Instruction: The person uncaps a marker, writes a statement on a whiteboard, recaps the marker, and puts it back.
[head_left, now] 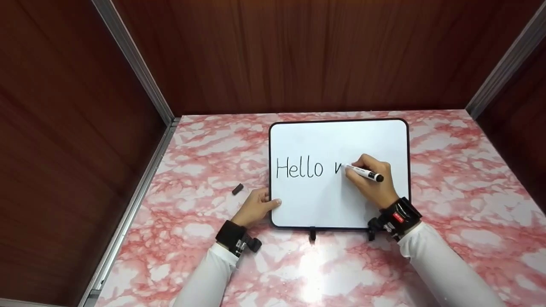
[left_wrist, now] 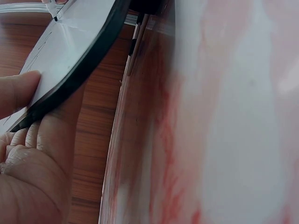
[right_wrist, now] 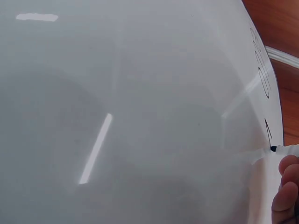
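Observation:
A whiteboard with a black frame stands on feet on the table, bearing the handwritten black word "Hello" and a partial letter after it. My left hand grips the board's left edge, thumb on the front and fingers behind, as the left wrist view shows. In my right hand a white marker with a black end is pinched like a pen. In the right wrist view, its black tip touches the board at the end of the unfinished stroke. A small dark marker cap lies left of the board.
The table has a red and white marbled top. Dark wood panels rise behind it and at both sides, with metal rails at the corners. Two black feet stick out beneath the board's lower edge.

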### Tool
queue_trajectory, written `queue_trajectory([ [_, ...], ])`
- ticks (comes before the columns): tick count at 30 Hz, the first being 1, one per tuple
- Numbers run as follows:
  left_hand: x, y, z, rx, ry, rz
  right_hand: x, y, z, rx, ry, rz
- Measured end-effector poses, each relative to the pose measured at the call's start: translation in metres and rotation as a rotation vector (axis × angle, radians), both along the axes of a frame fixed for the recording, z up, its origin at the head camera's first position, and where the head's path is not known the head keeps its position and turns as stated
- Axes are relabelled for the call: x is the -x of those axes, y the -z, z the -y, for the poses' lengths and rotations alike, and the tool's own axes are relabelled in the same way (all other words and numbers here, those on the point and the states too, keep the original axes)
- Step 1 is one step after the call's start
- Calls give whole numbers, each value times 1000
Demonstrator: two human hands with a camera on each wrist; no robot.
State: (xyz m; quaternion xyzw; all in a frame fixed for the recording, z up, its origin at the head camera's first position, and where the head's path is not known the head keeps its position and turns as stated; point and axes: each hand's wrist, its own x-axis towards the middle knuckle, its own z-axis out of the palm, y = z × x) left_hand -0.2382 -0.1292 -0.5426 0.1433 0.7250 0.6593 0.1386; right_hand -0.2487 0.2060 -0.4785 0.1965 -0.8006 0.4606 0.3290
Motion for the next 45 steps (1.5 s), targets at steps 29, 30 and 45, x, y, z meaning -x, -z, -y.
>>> queue_trajectory([
  [29,-1,-2,0,9,-8,4,-15,16,-4,20,16,37],
  [30,-1,-2,0,12,-10,3,-15,16,-4,21,18,37],
  [45,-1,-2,-2,2,-9,25,-12,8,-7,7,20,29],
])
